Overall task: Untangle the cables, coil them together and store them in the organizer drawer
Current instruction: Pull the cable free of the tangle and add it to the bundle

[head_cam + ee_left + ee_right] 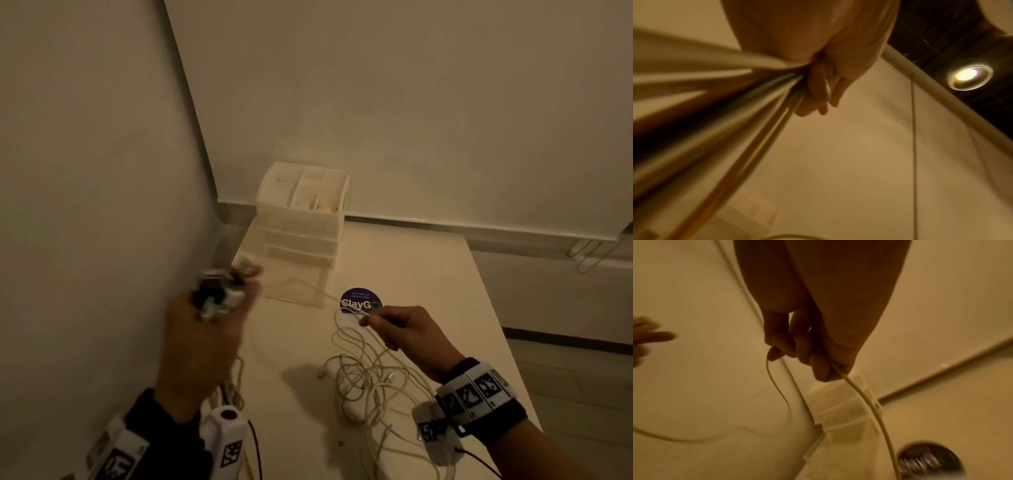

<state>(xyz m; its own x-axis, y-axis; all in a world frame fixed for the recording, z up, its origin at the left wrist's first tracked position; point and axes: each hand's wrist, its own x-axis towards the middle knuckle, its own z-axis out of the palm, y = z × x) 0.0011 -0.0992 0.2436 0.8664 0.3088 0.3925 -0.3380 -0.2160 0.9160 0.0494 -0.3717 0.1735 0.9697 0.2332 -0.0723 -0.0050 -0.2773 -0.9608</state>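
A tangle of white cables [363, 380] lies on the white table [428, 291] in front of me. My left hand [205, 325] is raised at the left and grips a blurred bundle of plugs and cable ends [219, 291]; its cables [725, 105] stream down from the fist. My right hand [400, 329] pinches one white cable [863, 394] above the tangle, near the purple sticker. The white organizer [301, 219] stands at the table's back, its bottom drawer [294, 284] pulled out.
A round purple ClayGo sticker [359, 301] lies on the table beside the open drawer. A wall [85, 171] runs close along the left. The table's right edge [507, 342] drops to the floor. A ceiling lamp [968, 76] shows in the left wrist view.
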